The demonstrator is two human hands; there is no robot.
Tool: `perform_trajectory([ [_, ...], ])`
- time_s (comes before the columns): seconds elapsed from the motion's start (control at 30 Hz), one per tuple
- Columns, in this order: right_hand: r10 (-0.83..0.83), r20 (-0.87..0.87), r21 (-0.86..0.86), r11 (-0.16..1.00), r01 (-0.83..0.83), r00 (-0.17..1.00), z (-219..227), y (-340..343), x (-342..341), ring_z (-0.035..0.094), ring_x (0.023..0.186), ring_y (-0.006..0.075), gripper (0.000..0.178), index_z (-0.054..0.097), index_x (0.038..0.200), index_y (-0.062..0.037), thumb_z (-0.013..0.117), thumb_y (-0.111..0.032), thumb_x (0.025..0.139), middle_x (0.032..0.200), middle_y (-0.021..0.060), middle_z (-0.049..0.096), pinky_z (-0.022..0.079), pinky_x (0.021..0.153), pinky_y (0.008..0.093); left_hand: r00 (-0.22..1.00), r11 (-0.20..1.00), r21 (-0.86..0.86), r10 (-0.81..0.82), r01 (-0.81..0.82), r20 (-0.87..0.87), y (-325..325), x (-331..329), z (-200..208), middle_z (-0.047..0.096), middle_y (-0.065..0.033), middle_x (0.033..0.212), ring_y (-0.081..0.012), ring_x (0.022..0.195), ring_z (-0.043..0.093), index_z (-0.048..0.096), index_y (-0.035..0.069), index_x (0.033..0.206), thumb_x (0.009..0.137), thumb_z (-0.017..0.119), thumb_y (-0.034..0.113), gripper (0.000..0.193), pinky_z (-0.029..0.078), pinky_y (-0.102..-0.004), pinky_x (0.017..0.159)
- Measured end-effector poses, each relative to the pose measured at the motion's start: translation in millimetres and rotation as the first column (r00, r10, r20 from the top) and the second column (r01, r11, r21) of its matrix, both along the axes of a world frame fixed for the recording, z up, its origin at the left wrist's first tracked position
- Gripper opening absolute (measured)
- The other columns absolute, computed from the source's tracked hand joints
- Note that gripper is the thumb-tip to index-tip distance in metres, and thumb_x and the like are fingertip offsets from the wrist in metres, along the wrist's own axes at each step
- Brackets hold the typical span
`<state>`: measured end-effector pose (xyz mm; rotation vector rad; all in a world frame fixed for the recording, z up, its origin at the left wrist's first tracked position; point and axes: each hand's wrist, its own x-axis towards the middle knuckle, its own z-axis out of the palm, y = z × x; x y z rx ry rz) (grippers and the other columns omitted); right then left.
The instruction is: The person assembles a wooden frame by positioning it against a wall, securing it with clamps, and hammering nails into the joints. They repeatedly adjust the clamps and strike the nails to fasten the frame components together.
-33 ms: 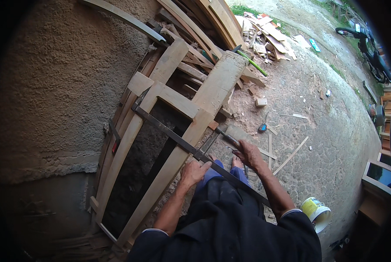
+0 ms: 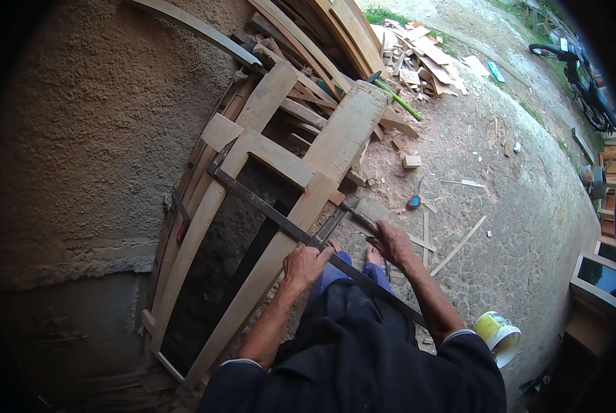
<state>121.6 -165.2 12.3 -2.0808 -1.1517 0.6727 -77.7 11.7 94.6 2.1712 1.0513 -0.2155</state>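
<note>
A long bar clamp [image 2: 266, 209] lies across a wooden frame [image 2: 258, 269], its dark steel bar running from the frame's far left rail past the near rail toward my body. My right hand [image 2: 394, 244] is closed around the clamp's screw handle. The screw's tip meets a small wood block [image 2: 337, 197] against the near rail's outer edge. Beside the sliding jaw, my left hand [image 2: 305, 267] grips the bar, thumb on top; its fingertips are partly hidden. The frame has two long rails and a short crosspiece [image 2: 275, 160].
The frame rests on stacked timber beside a rough wall [image 2: 108, 138]. A broad plank [image 2: 349, 131] juts beyond it. Offcuts [image 2: 425, 58], a green-handled tool [image 2: 401, 100], a blue tape measure [image 2: 414, 201] and thin strips lie on the ground. A bucket [image 2: 498, 339] lies right of me; a motorcycle [image 2: 583, 86] stands far right.
My left hand has shifted very slightly on the clamp bar. The right hand stays on the handle, and the frame has not visibly moved.
</note>
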Motion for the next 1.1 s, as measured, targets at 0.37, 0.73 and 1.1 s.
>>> perform_trajectory([
  [0.37, 0.031, 0.192, -0.136, 0.991, -0.005, 0.981, 13, 24, 3, 0.067, 0.081, 0.0415, 0.027, 0.054, 0.108, -0.0077, 0.066, -0.024, 0.091, 0.085, 0.0203, 0.065, 0.051, 0.067, 0.0524, 0.404, 0.283, 0.393, -0.874, 0.875, -0.27, 97, 163, -50, 0.073, -0.0129, 0.074, -0.0319, 0.082, 0.069, 0.077, 0.011, 0.068, 0.098, 0.04, 0.064, 0.071, 0.048, -0.0411, 0.094],
  [0.73, 0.005, 0.213, -0.162, 0.986, 0.03, 0.977, 14, 45, 1, 0.068, 0.068, 0.0422, 0.024, 0.055, 0.106, -0.0088, 0.065, -0.027, 0.094, 0.079, 0.0193, 0.067, 0.053, 0.058, 0.0515, 0.368, 0.3, 0.301, -0.908, 0.905, -0.202, 103, 165, -60, 0.074, -0.0183, 0.082, -0.0348, 0.085, 0.072, 0.078, 0.013, 0.073, 0.1, 0.039, 0.058, 0.065, 0.051, -0.0461, 0.082],
  [1.1, 0.07, -0.056, -0.177, 0.981, -0.079, 0.996, 9, 45, 18, 0.066, 0.075, 0.0494, 0.029, 0.055, 0.107, -0.0072, 0.068, -0.027, 0.09, 0.078, 0.0263, 0.066, 0.05, 0.063, 0.0576, 0.39, 0.33, 0.293, -0.903, 0.897, -0.177, 102, 165, -58, 0.071, -0.0191, 0.075, -0.037, 0.084, 0.07, 0.075, 0.009, 0.068, 0.101, 0.039, 0.057, 0.068, 0.051, -0.048, 0.079],
])
